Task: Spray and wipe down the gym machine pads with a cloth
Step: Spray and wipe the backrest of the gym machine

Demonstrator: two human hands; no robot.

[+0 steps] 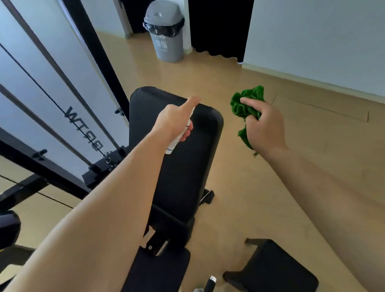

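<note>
Head view looks down on a black bench back pad (181, 160) angled away across a tan floor (268, 186), with the left hand (177, 122) above its far end, fingers wrapped round a white spray bottle (175, 142) and the forefinger stretched out straight over the top. Off the pad's right edge, clear of it, the right hand (264, 128) holds a bunched green cloth (247, 107) in curled fingers; a grey bin (165, 32) stands far back by the wall
</note>
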